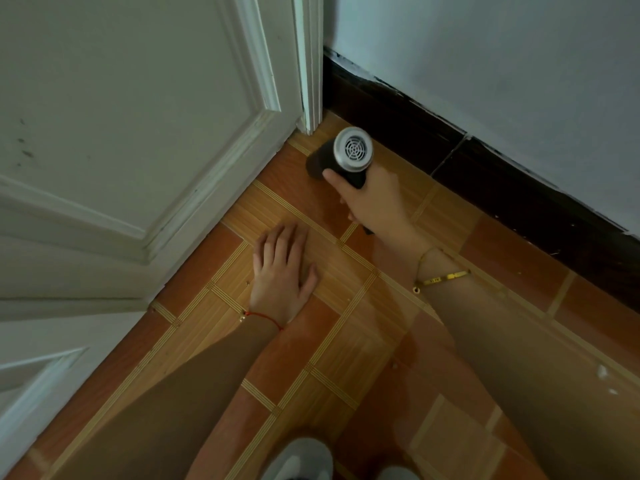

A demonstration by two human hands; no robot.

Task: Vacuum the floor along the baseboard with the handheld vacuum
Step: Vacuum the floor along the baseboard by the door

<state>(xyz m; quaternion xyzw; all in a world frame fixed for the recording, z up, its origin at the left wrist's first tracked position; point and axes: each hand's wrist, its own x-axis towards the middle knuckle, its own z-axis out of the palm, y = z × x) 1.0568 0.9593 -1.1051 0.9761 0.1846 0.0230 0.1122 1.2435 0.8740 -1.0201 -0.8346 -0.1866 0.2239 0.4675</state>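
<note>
The handheld vacuum [341,157] is dark with a round silver vented rear cap facing me. Its nozzle end points down at the tiled floor [346,341] in the corner where the door frame meets the dark baseboard [485,174]. My right hand [372,199] grips the vacuum's handle, with the thumb on its left side. My left hand [282,271] lies flat on the floor tiles, palm down, fingers slightly spread, holding nothing. The nozzle's tip is hidden by the vacuum's body.
A white panelled door [131,133] stands on the left, its frame [311,64] meeting the baseboard at the corner. A pale wall [502,57] rises above the baseboard. Small white flecks [604,375] lie on the floor at right. Grey shoes [301,459] show at the bottom edge.
</note>
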